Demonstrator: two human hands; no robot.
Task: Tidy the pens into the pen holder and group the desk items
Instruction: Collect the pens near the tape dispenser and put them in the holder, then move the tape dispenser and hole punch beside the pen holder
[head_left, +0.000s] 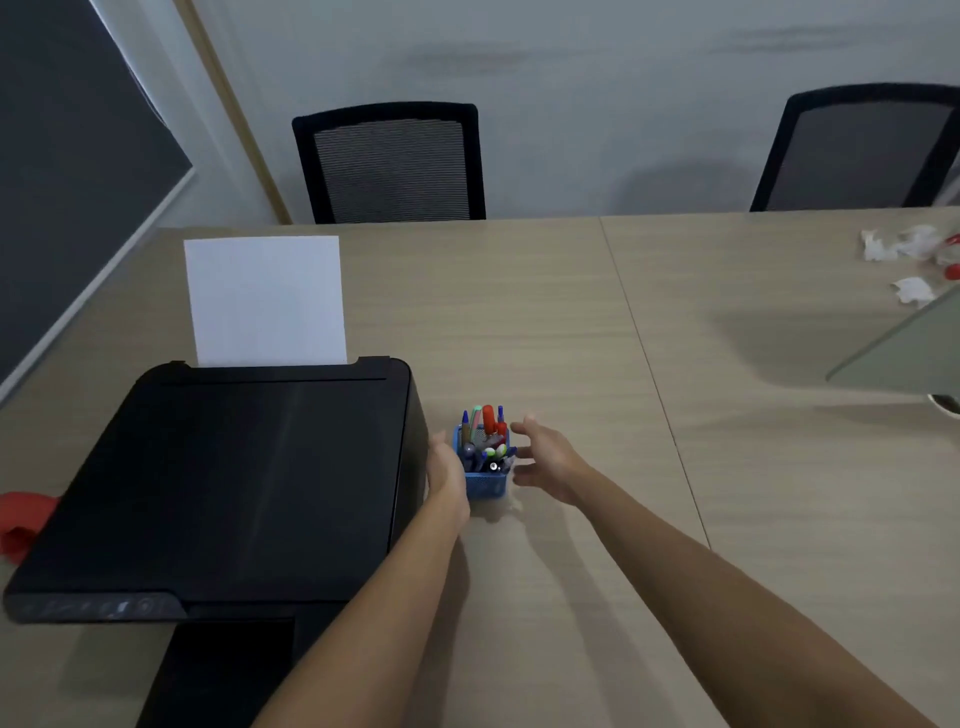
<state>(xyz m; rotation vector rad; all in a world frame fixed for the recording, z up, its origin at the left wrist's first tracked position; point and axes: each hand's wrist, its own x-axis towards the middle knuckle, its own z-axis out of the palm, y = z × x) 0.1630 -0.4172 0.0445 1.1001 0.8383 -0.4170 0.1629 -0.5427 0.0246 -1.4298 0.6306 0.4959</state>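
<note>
Pen holder stands between two open hands, close beside the printer.

Head view: the blue mesh pen holder (485, 480) stands upright, long axis vertical, directly between the hands. The left hand (445, 475) lies flat along its left wall, touching or nearly so, fingers straight, wedged between holder and the smooth black printer (234, 483). The right hand (545, 460) is just to the holder's right, fingers spread, gripping nothing, a small gap showing. The left is nearer. Coloured pens (488, 423) bristle from the holder's top, slim and hard-looking. The wood-grain desk (571, 338) looks matte. A two-handed squeeze or slide seems likely.
</note>
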